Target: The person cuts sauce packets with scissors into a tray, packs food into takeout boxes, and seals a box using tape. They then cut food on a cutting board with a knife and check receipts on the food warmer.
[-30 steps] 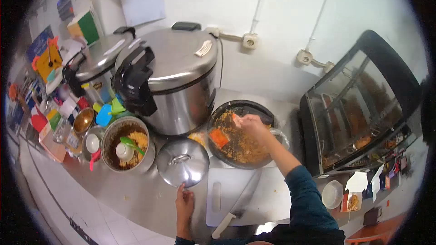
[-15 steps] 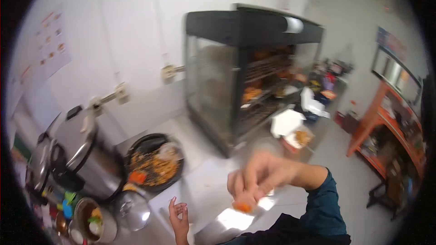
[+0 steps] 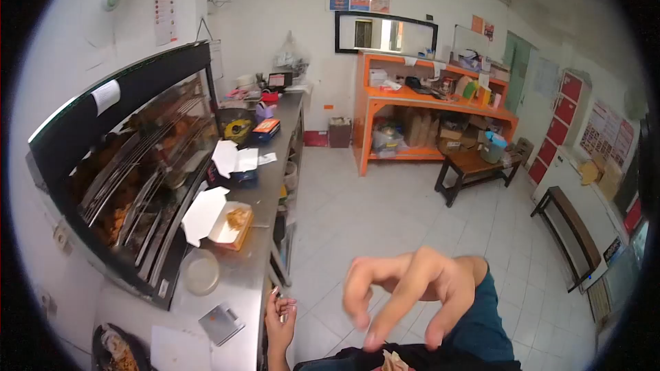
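Note:
My right hand (image 3: 412, 295) hangs in front of my body at the lower middle, fingers spread and bent downward, with nothing visible between them. Below it, a crumpled beige thing (image 3: 395, 362) shows at the bottom edge; I cannot make out what it is. Beside the counter's edge, my left hand (image 3: 280, 319) is raised with its fingers loosely bent and apart, holding nothing visible. Nearest to it on the steel counter (image 3: 258, 275) lies a flat silver device (image 3: 222, 323), perhaps a scale. An open takeaway box (image 3: 232, 237) with fried food stands farther along.
A glass food warmer (image 3: 130, 178) lines the left side. A round plastic lid or bowl (image 3: 201, 272) stands before it. The black pan (image 3: 120, 350) with food is at bottom left. Across the tiled floor stand an orange counter (image 3: 440, 106), a wooden bench (image 3: 478, 168) and another bench (image 3: 567, 233).
The view has swung right toward the room. My right hand, earlier pinching a small orange piece, has opened, and that piece is no longer seen in it.

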